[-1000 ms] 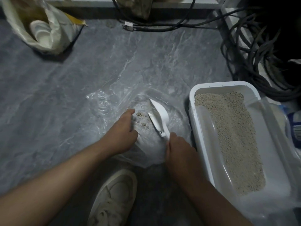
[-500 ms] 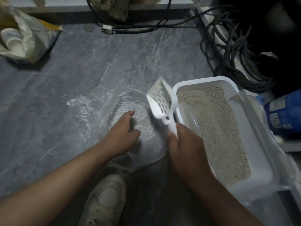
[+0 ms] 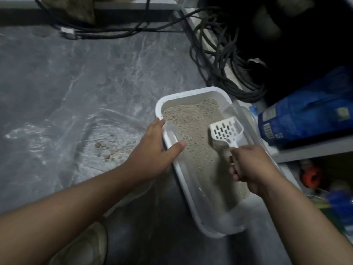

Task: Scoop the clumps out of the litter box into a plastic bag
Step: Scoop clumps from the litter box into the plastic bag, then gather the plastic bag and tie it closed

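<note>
Holding the white plastic scoop with slots [image 3: 226, 131] by its handle, the right hand [image 3: 250, 169] has its fingers curled tight around it. The scoop's wide end hangs just above the pale grainy litter [image 3: 193, 127], near the far right side of the box. Nothing can be seen lying in the scoop.

The left hand [image 3: 152, 152] rests on the left rim of the long white plastic litter box [image 3: 188, 190]. Its fingers lie along the outside of the rim and its thumb reaches over into the box, so it grips the edge. The litter fills the middle and far part of the box, and the near end shows bare white plastic.

The clear thin plastic bag [image 3: 63, 134] lies flat and crinkly on the grey marble-look floor [image 3: 95, 69], just left of the box. A few small tan clumps [image 3: 107, 150] sit on the bag, near the left wrist.

A light-coloured shoe [image 3: 86, 249] shows at the bottom edge, under the left arm. A tangle of black cables [image 3: 219, 60] lies on the floor past the box. A blue bag with a label [image 3: 309, 111] sits on a low grey shelf [image 3: 305, 152] to the right of the box.
</note>
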`<state>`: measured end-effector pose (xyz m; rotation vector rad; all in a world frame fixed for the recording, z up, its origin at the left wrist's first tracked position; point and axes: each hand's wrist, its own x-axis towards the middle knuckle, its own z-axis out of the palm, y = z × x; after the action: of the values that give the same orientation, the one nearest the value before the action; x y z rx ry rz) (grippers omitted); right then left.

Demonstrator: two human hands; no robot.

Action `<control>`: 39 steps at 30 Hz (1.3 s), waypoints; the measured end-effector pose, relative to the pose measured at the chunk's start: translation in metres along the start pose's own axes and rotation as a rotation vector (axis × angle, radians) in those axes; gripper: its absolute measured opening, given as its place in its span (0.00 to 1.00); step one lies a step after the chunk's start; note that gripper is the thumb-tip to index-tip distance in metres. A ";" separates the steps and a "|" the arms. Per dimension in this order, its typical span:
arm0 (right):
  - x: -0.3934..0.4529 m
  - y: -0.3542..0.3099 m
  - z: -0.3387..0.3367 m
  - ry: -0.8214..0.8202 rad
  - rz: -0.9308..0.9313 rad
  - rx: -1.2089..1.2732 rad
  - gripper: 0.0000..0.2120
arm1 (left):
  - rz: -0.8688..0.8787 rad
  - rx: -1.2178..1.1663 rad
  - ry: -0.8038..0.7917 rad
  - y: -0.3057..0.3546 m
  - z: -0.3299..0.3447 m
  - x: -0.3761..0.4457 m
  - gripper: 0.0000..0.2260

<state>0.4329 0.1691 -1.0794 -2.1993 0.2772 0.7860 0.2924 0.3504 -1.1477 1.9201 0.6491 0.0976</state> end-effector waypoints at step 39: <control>-0.056 -0.025 0.161 -0.073 -1.018 -0.705 0.21 | -0.069 0.526 0.261 -0.083 -0.143 -0.069 0.28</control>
<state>0.3276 0.3011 -1.1129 -2.4623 -1.2397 0.3761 0.1510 0.4600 -1.1422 2.4097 0.9894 0.1459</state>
